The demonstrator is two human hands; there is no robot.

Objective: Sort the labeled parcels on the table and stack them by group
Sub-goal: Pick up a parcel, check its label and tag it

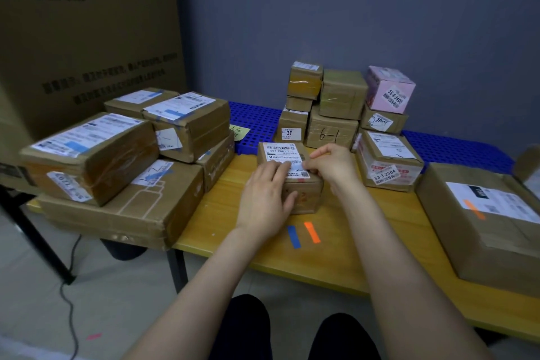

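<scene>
Steadying the small parcel (306,199) under a flat, open-fingered left hand (264,199) so the right hand (330,165), seemingly pinching a sticker (298,167), can work it

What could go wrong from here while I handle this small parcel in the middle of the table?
The pink box sits skewed atop a narrow stack behind the small parcel; a bump while lifting might topple it. The left pile's bottom box seems to overhang the front edge of the table, so more weight there could tip it.

Dim, even indoor light with soft shadows; wide-angle bending at the edges, fine label print slightly blurred.
</scene>
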